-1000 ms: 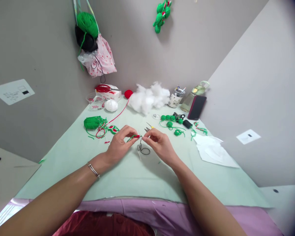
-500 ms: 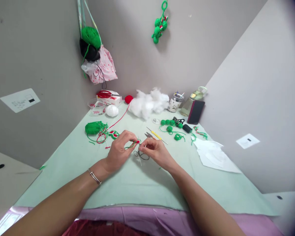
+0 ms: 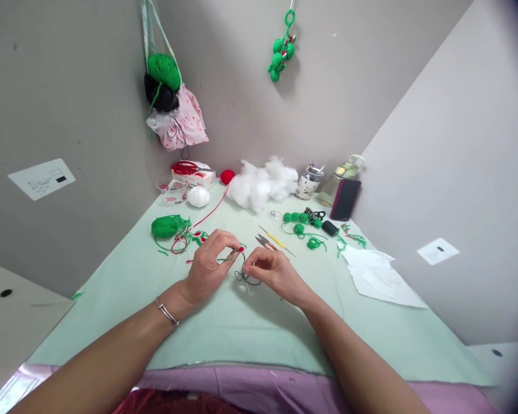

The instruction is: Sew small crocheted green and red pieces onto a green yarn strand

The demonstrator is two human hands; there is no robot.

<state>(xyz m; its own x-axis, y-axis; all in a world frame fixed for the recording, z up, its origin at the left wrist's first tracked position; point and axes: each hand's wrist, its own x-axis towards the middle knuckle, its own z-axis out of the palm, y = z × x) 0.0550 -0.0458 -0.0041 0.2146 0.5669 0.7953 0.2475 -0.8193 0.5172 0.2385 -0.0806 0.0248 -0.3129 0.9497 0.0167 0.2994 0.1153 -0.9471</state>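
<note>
Left hand (image 3: 209, 261) pinching the small red-and-green yarn piece (image 3: 241, 249) at its fingertips! Right hand (image 3: 276, 275), thumb and finger together on the thin dark cord (image 3: 252, 282), sits nearer its loops; the cord runs twelve-to-six, yarn piece just shy of twelve o'clock from that pinch.

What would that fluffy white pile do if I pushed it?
The fluffy white pile would probably feel light for its size, since it looks like loose, airy fibre. It would likely squash instead of rolling, because its shape is lumpy and uneven. Wispy bits along its edge might pull off.
</note>
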